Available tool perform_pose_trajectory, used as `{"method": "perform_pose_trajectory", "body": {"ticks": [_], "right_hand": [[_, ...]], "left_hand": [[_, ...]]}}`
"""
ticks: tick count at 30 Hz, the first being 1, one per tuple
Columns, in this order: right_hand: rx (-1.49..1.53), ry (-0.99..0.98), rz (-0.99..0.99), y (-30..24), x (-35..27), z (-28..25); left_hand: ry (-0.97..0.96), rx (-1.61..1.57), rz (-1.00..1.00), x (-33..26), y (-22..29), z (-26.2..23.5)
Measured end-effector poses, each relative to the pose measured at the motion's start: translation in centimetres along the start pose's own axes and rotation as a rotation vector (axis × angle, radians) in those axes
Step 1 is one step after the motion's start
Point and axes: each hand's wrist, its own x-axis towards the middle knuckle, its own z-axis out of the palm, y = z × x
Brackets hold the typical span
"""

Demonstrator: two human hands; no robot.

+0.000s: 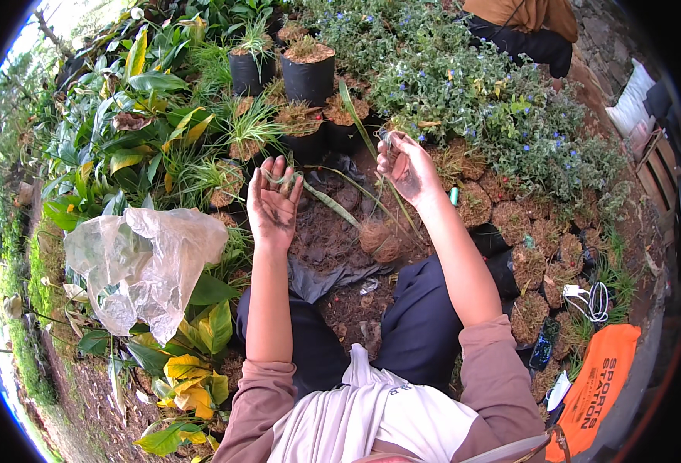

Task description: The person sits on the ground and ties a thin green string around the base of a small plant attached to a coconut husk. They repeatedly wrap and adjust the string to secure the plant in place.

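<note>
My left hand is raised with its soil-stained palm showing and its fingers apart, slightly bent. A thin pale-green strand lies across those fingers. Opposite it, my right hand is closed, fingertips pinched around something small and dark that I cannot make out. Between the hands, a long mottled green leaf slants down to a brown fibrous root clump on dark soil. Another tall, narrow leaf rises beside my right hand.
A crumpled clear plastic bag rests on leafy plants at left. Black pots stand ahead. Blue-flowered plants spread at far right, near a seated person. Several root-filled pots, a white cable and an orange bag lie at right.
</note>
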Motion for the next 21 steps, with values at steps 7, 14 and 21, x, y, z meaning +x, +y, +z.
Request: {"method": "perform_pose_trajectory", "body": {"ticks": [7, 14, 21], "right_hand": [[-0.102, -0.090, 0.006, 0.1, -0.5, 0.9], [-0.109, -0.156, 0.001, 0.2, -0.2, 0.4], [-0.115, -0.134, -0.009, -0.1, -0.5, 0.8]], "left_hand": [[-0.237, 0.100, -0.065, -0.5, -0.5, 1.4], [-0.221, 0.148, -0.057, -0.5, -0.9, 1.5], [-0.235, 0.063, -0.102, -0.5, -1.0, 1.4]]}}
